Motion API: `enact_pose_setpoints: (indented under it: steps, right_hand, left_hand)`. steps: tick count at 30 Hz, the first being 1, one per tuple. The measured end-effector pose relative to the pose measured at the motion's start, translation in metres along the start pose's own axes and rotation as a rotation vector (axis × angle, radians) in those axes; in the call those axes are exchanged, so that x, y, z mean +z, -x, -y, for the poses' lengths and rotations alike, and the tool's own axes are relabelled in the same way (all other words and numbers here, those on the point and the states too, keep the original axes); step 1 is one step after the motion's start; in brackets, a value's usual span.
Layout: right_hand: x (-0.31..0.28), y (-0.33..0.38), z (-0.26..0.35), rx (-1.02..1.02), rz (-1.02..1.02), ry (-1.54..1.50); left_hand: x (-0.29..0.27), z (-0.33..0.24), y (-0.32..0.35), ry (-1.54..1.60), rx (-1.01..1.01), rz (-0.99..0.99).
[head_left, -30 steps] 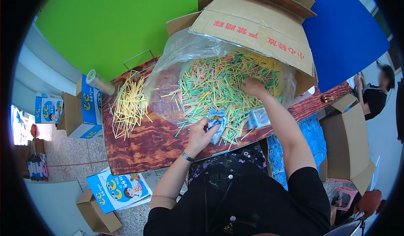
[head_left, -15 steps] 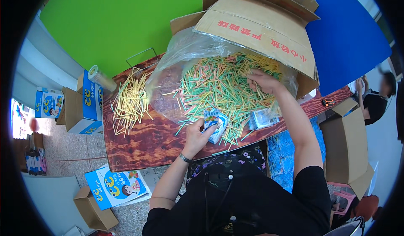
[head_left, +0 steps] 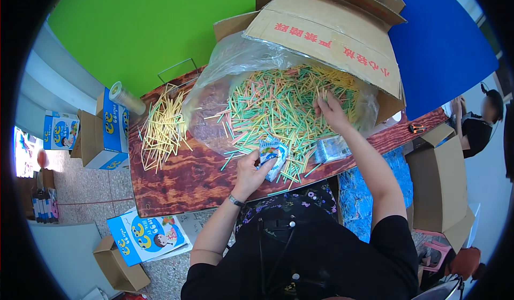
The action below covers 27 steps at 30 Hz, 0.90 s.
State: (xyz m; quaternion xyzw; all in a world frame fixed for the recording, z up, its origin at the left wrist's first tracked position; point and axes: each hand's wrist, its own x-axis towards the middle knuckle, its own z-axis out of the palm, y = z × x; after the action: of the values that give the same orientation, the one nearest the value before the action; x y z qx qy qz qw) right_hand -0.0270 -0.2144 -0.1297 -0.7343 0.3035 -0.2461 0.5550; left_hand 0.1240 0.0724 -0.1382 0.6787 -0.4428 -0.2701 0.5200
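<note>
My left hand (head_left: 250, 176) is closed around a small blue-and-white packet (head_left: 273, 158), held upright at the near edge of the stick pile. Further right, my right hand (head_left: 333, 114) is over the heap of thin coloured sticks (head_left: 273, 104), its fingers curled in around a few of them; how many is hidden. Pink, green and yellow sticks spill out of a clear plastic bag (head_left: 214, 107) lining a tipped cardboard carton (head_left: 326, 24). A second blue-and-white packet (head_left: 333, 149) lies beside the heap, below my right forearm.
A separate pile of yellow sticks (head_left: 163, 131) lies on the left of the wood-patterned table (head_left: 176, 193). A clear jar (head_left: 126, 97) stands behind it. Blue boxes (head_left: 115, 131) stand at left; an open carton (head_left: 441, 185) is at right. Another person (head_left: 476, 126) sits at far right.
My right hand has drawn slightly down and turned, fingertips now pointing up-left among the sticks. My left hand and its packet have stayed nearly in place.
</note>
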Motion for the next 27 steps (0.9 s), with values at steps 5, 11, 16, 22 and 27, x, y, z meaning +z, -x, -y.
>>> enact_pose_setpoints:
  steps: [5, 11, 16, 22, 27]
  right_hand:
    - [-0.001, -0.007, 0.002, -0.030, -0.081, 0.159]
    - [-0.035, -0.022, 0.039, -0.269, 0.233, 0.911]
    - [-0.027, 0.001, 0.051, 0.140, 0.494, 1.309]
    - [0.001, 0.003, 0.041, 0.059, 0.383, 1.390]
    - [-0.017, -0.001, 0.016, -0.018, 0.361, 1.265]
  left_hand:
    - [0.005, 0.004, 0.000, -0.048, -0.010, 0.032]
    - [0.001, 0.000, 0.002, 0.036, 0.031, -0.027]
    - [0.003, -0.006, 0.003, 0.016, 0.007, -0.019]
    - [0.004, -0.008, 0.005, 0.004, 0.006, -0.020]
    - [0.003, 0.008, 0.006, -0.042, -0.010, -0.009]
